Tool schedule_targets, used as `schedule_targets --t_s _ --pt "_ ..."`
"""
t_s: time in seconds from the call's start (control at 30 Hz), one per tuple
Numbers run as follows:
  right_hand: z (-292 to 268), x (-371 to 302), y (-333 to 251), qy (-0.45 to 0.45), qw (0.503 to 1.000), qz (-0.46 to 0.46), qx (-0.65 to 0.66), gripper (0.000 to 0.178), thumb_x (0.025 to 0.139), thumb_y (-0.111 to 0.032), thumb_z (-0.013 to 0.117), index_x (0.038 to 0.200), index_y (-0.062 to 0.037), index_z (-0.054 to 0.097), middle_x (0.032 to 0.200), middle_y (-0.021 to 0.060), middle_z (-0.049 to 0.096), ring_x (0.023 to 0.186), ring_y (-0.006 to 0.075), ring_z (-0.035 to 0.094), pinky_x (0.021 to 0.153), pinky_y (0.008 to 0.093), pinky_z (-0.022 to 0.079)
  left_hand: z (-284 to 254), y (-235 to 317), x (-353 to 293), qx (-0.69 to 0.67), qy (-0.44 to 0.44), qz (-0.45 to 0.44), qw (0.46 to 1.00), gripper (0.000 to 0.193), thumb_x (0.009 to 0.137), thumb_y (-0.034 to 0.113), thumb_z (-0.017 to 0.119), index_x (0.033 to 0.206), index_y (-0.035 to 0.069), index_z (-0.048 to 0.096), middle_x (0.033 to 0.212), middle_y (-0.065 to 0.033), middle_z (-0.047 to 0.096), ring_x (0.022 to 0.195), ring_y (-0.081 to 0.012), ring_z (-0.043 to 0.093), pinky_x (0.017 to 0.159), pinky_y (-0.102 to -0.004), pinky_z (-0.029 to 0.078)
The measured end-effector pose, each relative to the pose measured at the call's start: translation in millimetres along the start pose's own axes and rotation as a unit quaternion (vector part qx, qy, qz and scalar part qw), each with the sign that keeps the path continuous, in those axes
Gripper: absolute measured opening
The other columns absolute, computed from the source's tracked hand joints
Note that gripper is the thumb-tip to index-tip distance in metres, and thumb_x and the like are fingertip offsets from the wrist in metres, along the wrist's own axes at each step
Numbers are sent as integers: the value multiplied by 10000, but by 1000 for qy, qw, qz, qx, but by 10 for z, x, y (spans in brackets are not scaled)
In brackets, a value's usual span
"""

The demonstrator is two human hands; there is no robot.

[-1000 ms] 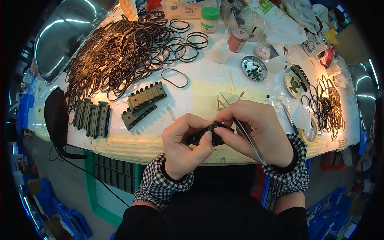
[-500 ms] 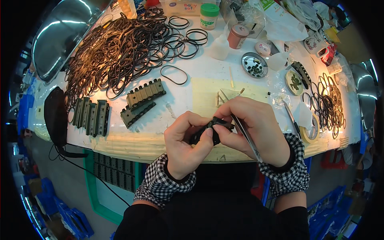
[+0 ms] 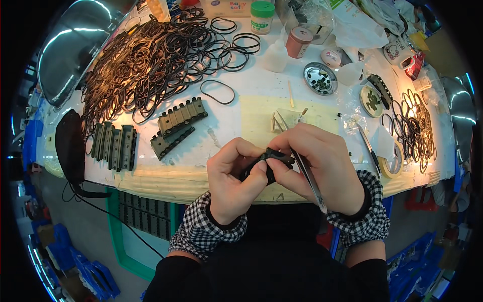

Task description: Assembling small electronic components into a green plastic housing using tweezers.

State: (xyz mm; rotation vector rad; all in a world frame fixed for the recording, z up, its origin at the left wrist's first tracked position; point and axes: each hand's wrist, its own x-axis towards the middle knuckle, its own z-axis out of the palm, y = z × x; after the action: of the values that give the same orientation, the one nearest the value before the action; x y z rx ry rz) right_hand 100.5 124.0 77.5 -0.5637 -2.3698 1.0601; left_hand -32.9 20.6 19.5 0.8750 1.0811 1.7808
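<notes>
Close above the table's front edge, my left hand (image 3: 232, 173) is closed round a small dark green moulded part (image 3: 271, 157), thumb and fingertips pinching it. My right hand (image 3: 322, 168) meets it from the other side, thumb and forefinger at the same part. Silver tweezers (image 3: 309, 178) lie across that hand, held among its fingers, their points up past the knuckles and the blunt end down by the palm. Much of the part is hidden behind my fingers. Left of my hands sit dark green ridged pieces (image 3: 182, 118) and an upright row of similar pieces (image 3: 114, 146).
A heap of dark rubber bands (image 3: 146, 65) covers the back left, a smaller bunch (image 3: 415, 128) the right. Round dishes of tiny green parts (image 3: 320, 79) stand behind my hands. A knife-like tool (image 3: 369, 150) and tape roll (image 3: 391, 160) lie right; a black lamp-like object (image 3: 70, 146) stands left.
The tweezers have tilted slightly, their blunt end a little lower and further left. Both hands keep nearly the same place and grip on the part.
</notes>
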Motion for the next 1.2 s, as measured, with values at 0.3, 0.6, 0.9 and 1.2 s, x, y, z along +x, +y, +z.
schedule_targets --t_s 0.3,0.6,0.9,1.2 --pt "-7 -33 1 23 999 27 30 119 818 -69 681 928 -28 659 699 91 587 595 215 582 534 295 446 -76 -68 16 -65 18 -59 996 93 835 -19 520 910 -42 570 822 -56 635 724 -75 593 678 -222 496" --pt "6 -41 -6 20 999 32 39 116 816 -52 683 927 -26 663 702 85 593 592 201 576 535 286 439 -57 -43 -10 -67 17 -38 997 95 839 -10 534 922 -46 563 821 -58 638 723 -68 591 674 -216 495" --pt "-23 -45 0 49 998 8 25 104 834 -27 653 937 -19 660 729 93 590 638 210 580 576 282 449 -39 -32 -21 -68 18 -20 997 99 844 -33 528 940 -42 549 853 -68 646 742 -69 597 678 -216 501" --pt "-129 7 356 218 945 -37 -243 138 778 -42 696 911 -30 662 720 84 545 699 239 527 614 336 427 -67 -57 -21 -82 15 -10 996 113 835 -58 503 939 -39 543 871 -83 649 753 -83 612 696 -233 512"
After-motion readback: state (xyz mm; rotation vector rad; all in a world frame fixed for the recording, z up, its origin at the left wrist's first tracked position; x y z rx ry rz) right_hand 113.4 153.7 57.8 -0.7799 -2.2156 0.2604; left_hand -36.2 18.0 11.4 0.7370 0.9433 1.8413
